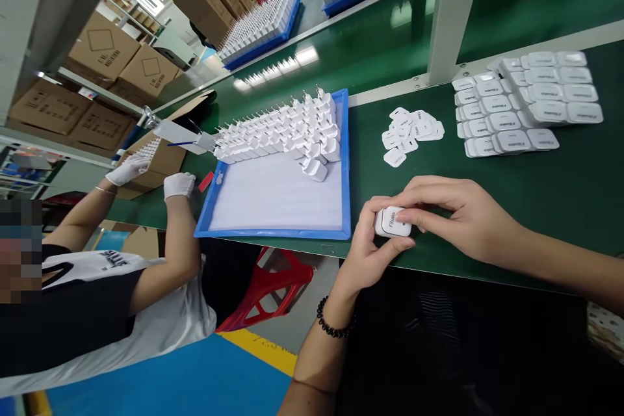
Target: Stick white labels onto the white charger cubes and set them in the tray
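Observation:
A small white charger plug [392,221] with a printed label sits in my left hand [371,248], which grips it at the near edge of the green table [560,188]. The fingers of my right hand [451,211] rest on the top of the same plug. A small pile of white labelled pieces [411,132] lies just beyond my hands. To the left stands a blue tray [346,162] with white foam and several rows of white chargers [287,130].
Stacked white labelled pieces [529,101] lie at the right. A co-worker in white gloves [178,184] works at the left by an open cardboard box. More blue trays of chargers [263,26] stand across the belt. A white post [451,13] rises at the back. A red stool [273,286] stands below.

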The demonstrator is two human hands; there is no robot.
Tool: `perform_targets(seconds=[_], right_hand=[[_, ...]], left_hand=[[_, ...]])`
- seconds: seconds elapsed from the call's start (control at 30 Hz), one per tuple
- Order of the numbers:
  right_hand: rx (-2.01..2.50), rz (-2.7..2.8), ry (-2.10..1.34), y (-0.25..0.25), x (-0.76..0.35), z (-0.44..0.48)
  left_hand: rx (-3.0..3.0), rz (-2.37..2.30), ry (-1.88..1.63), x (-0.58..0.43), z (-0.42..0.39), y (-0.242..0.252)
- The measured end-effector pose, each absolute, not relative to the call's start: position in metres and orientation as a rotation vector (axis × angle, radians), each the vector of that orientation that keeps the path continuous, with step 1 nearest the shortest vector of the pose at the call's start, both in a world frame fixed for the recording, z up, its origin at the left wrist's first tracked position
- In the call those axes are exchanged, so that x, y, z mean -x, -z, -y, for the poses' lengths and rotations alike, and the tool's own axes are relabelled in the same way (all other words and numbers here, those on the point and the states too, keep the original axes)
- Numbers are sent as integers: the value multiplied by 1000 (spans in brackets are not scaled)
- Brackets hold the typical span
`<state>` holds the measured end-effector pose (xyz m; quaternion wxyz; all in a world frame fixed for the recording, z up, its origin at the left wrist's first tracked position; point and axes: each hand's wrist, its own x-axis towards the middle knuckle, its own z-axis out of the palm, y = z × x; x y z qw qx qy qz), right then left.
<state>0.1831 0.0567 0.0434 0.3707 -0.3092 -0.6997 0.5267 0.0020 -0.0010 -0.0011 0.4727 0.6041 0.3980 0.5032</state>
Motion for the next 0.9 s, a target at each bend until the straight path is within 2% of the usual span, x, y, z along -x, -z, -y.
perform_targets(seconds=[0.37, 0.9], right_hand=[[925, 1743, -1562, -46, -185, -58], [900, 1808, -1516, -43, -188, -59]], left_hand=[[-1534, -1029, -1188, -1, 0, 1], [-1600, -1032, -1159, 0, 0, 2]])
